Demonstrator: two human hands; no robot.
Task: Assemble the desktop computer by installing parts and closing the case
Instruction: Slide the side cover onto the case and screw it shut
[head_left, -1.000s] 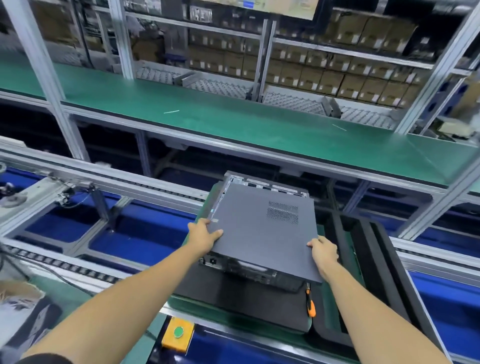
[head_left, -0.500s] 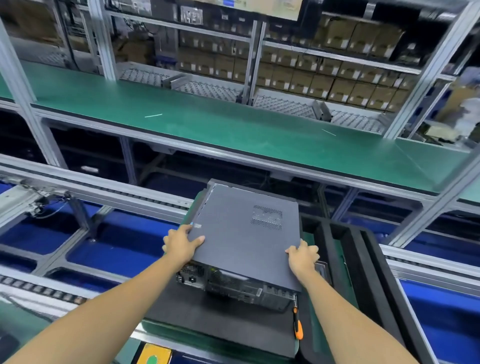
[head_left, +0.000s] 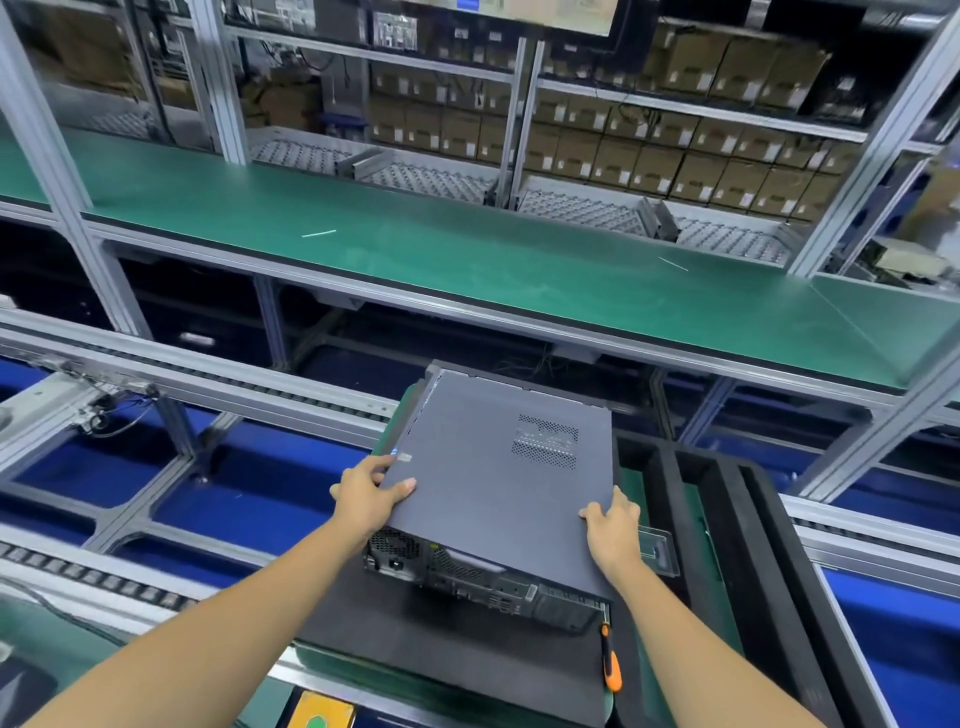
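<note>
We see a dark grey case (head_left: 498, 488) lying flat on a black mat (head_left: 441, 649). Our left hand (head_left: 366, 499) holds its left edge, thumb on the lid. Our right hand (head_left: 613, 530) curls over its near right edge. An orange screwdriver (head_left: 610, 660) lies just beside its right corner.

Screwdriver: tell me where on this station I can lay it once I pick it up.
Bare room: the black foam mat strip between the computer case and the near edge, left of the screwdriver; also the long green shelf behind. Crowded: the case's sides, where the left hand and right hand grip the cover.
</note>
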